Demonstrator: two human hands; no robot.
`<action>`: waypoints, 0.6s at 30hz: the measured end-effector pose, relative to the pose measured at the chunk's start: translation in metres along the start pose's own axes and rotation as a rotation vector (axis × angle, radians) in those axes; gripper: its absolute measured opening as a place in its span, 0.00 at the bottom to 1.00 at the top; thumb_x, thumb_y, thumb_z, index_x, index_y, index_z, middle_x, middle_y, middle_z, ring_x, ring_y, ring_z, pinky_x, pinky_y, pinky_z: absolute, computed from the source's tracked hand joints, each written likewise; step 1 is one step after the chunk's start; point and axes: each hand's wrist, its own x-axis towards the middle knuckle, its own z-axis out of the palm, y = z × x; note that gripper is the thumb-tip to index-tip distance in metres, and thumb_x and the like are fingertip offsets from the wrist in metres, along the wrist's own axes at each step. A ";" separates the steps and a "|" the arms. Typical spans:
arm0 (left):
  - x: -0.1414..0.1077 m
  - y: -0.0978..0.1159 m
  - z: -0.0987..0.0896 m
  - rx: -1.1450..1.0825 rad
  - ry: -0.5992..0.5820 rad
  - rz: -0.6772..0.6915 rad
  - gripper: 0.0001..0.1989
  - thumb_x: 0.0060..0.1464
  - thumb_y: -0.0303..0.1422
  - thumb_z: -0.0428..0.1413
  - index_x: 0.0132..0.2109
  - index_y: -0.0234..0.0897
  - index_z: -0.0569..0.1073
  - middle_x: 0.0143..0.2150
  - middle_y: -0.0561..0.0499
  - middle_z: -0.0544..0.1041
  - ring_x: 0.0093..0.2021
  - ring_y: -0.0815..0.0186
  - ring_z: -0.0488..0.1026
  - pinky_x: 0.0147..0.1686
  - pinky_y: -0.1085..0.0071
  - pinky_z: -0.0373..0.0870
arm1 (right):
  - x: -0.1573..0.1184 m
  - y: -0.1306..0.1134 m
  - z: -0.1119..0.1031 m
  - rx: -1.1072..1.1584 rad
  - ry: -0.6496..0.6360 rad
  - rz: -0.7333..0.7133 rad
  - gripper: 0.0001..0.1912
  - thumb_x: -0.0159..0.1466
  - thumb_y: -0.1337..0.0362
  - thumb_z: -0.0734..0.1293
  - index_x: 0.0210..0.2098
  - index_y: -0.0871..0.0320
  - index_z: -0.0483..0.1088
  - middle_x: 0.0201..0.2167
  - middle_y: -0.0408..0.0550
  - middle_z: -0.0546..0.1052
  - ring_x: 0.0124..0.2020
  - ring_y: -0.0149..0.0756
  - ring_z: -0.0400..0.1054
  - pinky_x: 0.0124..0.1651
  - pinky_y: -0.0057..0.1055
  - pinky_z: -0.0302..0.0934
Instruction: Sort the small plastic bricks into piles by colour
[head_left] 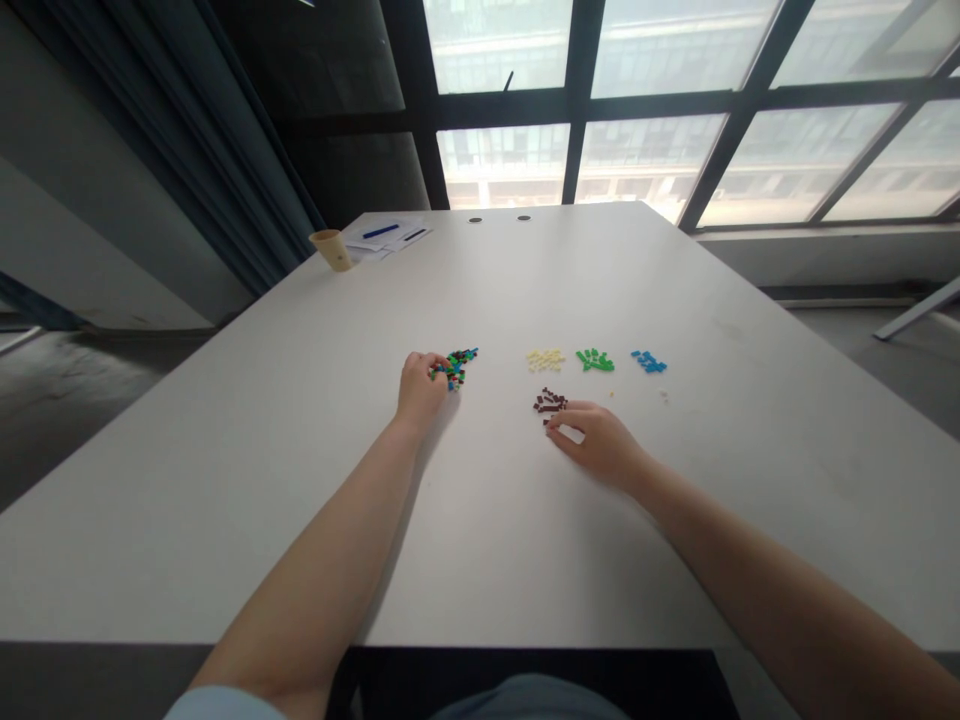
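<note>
Small toy building bricks lie in groups on a white table. My left hand (422,386) rests at a mixed-colour pile of bricks (456,370), its fingers curled over the pile's left side; what they grip, if anything, is hidden. Thumb and forefinger of my right hand (594,437) come together at the near edge of a brown brick group (550,402), with a small brown brick (547,422) at the tips. Behind it are a pale yellow group (545,359), a green group (595,360) and a blue group (649,362).
One small yellow brick (612,393) and a few pale pieces (664,396) lie apart on the right. A paper cup (331,250) stands tilted-looking at the far left edge, beside papers (367,238) with a blue pen (381,231). Large windows (510,165) lie beyond the table.
</note>
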 end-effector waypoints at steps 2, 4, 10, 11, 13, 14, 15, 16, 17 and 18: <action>-0.001 0.002 -0.006 0.138 -0.046 0.056 0.10 0.44 0.25 0.48 0.33 0.40 0.72 0.38 0.47 0.68 0.42 0.63 0.67 0.43 0.67 0.63 | 0.000 -0.001 -0.002 0.018 0.000 -0.025 0.08 0.59 0.65 0.62 0.31 0.56 0.74 0.29 0.47 0.75 0.31 0.32 0.66 0.35 0.28 0.57; -0.002 0.004 -0.012 0.272 -0.100 0.029 0.09 0.45 0.28 0.50 0.34 0.40 0.73 0.39 0.47 0.68 0.42 0.62 0.67 0.41 0.67 0.64 | 0.000 0.000 -0.006 0.011 0.036 -0.009 0.09 0.59 0.65 0.62 0.31 0.57 0.74 0.27 0.47 0.74 0.29 0.31 0.66 0.34 0.27 0.57; -0.006 0.008 -0.013 0.418 -0.236 -0.078 0.12 0.46 0.40 0.52 0.36 0.42 0.74 0.39 0.46 0.69 0.40 0.58 0.69 0.36 0.67 0.64 | 0.002 0.001 -0.015 -0.040 0.071 0.025 0.09 0.58 0.65 0.62 0.31 0.58 0.75 0.23 0.45 0.71 0.25 0.29 0.62 0.31 0.27 0.54; -0.006 0.008 -0.012 0.417 -0.241 -0.078 0.13 0.46 0.41 0.52 0.36 0.42 0.75 0.39 0.46 0.69 0.40 0.58 0.69 0.35 0.67 0.64 | 0.002 0.001 -0.015 -0.040 0.067 0.022 0.09 0.58 0.66 0.62 0.31 0.58 0.75 0.23 0.45 0.71 0.24 0.29 0.61 0.31 0.27 0.53; -0.006 0.006 -0.011 0.408 -0.254 -0.073 0.13 0.46 0.40 0.51 0.37 0.42 0.75 0.39 0.45 0.70 0.40 0.57 0.69 0.36 0.66 0.64 | 0.002 0.001 -0.016 -0.040 0.059 0.013 0.10 0.58 0.66 0.62 0.31 0.58 0.75 0.22 0.45 0.70 0.24 0.28 0.61 0.31 0.27 0.53; -0.006 0.004 -0.011 0.398 -0.257 -0.066 0.13 0.46 0.40 0.51 0.36 0.41 0.75 0.39 0.45 0.70 0.40 0.57 0.69 0.36 0.66 0.64 | 0.002 0.001 -0.016 -0.040 0.056 0.009 0.10 0.58 0.66 0.62 0.31 0.58 0.75 0.22 0.45 0.70 0.24 0.28 0.60 0.31 0.27 0.53; -0.005 0.003 -0.011 0.385 -0.256 -0.054 0.12 0.46 0.39 0.51 0.35 0.40 0.75 0.39 0.45 0.70 0.40 0.57 0.69 0.37 0.66 0.64 | 0.001 0.001 -0.016 -0.039 0.055 0.007 0.10 0.58 0.66 0.62 0.31 0.58 0.76 0.22 0.45 0.70 0.23 0.28 0.60 0.31 0.27 0.53; -0.004 0.003 -0.010 0.366 -0.248 -0.037 0.11 0.46 0.38 0.51 0.34 0.40 0.75 0.39 0.45 0.70 0.40 0.57 0.69 0.38 0.65 0.64 | 0.001 0.001 -0.015 -0.036 0.053 0.007 0.10 0.58 0.66 0.62 0.31 0.58 0.76 0.22 0.45 0.70 0.23 0.28 0.60 0.31 0.27 0.53; -0.003 0.003 -0.010 0.337 -0.231 -0.017 0.10 0.46 0.37 0.52 0.33 0.38 0.75 0.38 0.44 0.71 0.40 0.57 0.69 0.39 0.65 0.64 | 0.001 0.001 -0.015 -0.032 0.052 0.009 0.10 0.58 0.66 0.62 0.31 0.59 0.76 0.22 0.45 0.70 0.23 0.28 0.60 0.31 0.27 0.53; -0.003 0.004 -0.010 0.291 -0.206 0.004 0.09 0.46 0.35 0.52 0.33 0.37 0.74 0.37 0.44 0.72 0.40 0.58 0.69 0.39 0.65 0.64 | 0.001 0.001 -0.015 -0.028 0.052 0.012 0.10 0.58 0.66 0.62 0.31 0.59 0.75 0.22 0.45 0.70 0.23 0.28 0.60 0.31 0.27 0.53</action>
